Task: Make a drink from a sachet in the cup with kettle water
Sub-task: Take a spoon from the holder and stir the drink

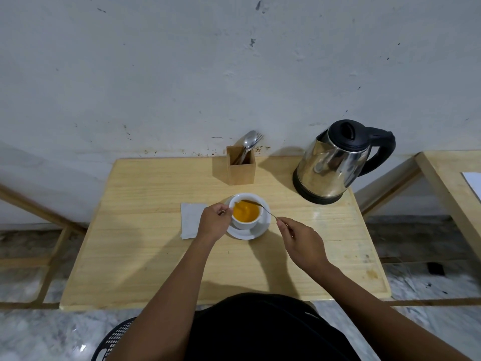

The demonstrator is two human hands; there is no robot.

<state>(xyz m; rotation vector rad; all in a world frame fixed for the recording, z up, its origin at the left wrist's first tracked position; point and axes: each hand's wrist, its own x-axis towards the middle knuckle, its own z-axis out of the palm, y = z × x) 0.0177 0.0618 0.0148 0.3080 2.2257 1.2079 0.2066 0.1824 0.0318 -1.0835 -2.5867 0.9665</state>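
Dark cloth of the person's shirt (260, 332) fills the near edge, and both forearms reach out over the wooden table (145, 269). Nearer of the two, the right hand (303, 243) is closed in a pinch on the handle end of a thin spoon (263, 207). Its long axis runs up and to the left from that hand, across the rim, with the bowl end over or in the orange drink; which, I cannot tell. A little farther on, the left hand (214, 221) is curled shut against the left side of the white cup (246, 221), apparently on its handle, which the fingers hide. That cup stands on a saucer (260, 230) at mid-table, so stirring looks like the step in hand. Just left lies a pale flat sachet or napkin (190, 220), no print legible. Beyond stand a wooden cutlery holder (240, 166) and, right, the steel kettle (335, 162), unbranded from here.
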